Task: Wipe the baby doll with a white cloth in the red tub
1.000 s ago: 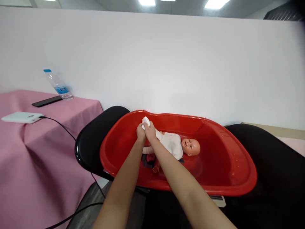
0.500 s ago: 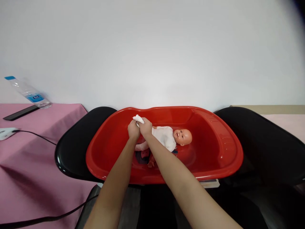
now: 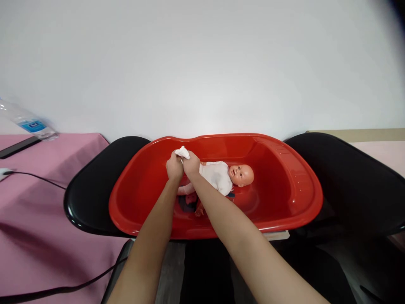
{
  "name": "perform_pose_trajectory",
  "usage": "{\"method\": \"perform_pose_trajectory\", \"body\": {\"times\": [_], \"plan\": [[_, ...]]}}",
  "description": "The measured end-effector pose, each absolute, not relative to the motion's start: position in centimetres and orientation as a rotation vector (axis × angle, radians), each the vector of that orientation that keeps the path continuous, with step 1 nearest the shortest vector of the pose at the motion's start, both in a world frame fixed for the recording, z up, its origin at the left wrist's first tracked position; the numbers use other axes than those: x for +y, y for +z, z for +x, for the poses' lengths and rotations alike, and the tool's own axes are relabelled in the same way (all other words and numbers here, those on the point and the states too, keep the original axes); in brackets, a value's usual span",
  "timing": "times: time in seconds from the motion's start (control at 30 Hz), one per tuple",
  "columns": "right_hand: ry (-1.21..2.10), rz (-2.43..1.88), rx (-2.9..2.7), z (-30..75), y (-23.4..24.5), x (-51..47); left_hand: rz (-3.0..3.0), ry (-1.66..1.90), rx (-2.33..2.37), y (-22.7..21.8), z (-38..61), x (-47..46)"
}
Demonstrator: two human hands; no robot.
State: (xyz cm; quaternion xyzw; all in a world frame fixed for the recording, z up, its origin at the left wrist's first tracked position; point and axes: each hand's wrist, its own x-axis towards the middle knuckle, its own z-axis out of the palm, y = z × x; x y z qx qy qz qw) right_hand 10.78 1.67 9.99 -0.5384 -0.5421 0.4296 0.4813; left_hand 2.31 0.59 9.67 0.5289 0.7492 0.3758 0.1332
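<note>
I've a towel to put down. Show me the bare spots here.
The red tub has bare floor between the doll's head and its right end, and a smaller patch left of the left hand. The pink tablecloth is bare this side of the cable. Crowded: the tub's middle, where it and the right hand grip a white cloth.

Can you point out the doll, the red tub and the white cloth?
doll point(image 3: 218, 175), head view, on its white-clad chest.
red tub point(image 3: 297, 185), head view, on its right inner wall.
white cloth point(image 3: 182, 152), head view, on its bunched top end.
</note>
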Motion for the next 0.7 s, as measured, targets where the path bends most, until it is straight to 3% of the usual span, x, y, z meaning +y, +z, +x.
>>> {"method": "perform_pose_trajectory", "body": {"times": [0.17, 0.5, 0.7], "plan": [[1.235, -1.369, -1.253, 10.5, 9.2, 2.2, 1.661, 1.135, 2.087, 9.3, 2.3, 0.4], [0.951, -1.571, -1.386, 12.0, 8.7, 1.5, 1.623, 1.102, 2.137, 8.6, 2.3, 1.1], [0.829, -1.667, -1.694, 12.1, 6.3, 1.2, 1.58, 0.899, 2.29, 7.4, 1.9, 1.4]]}}
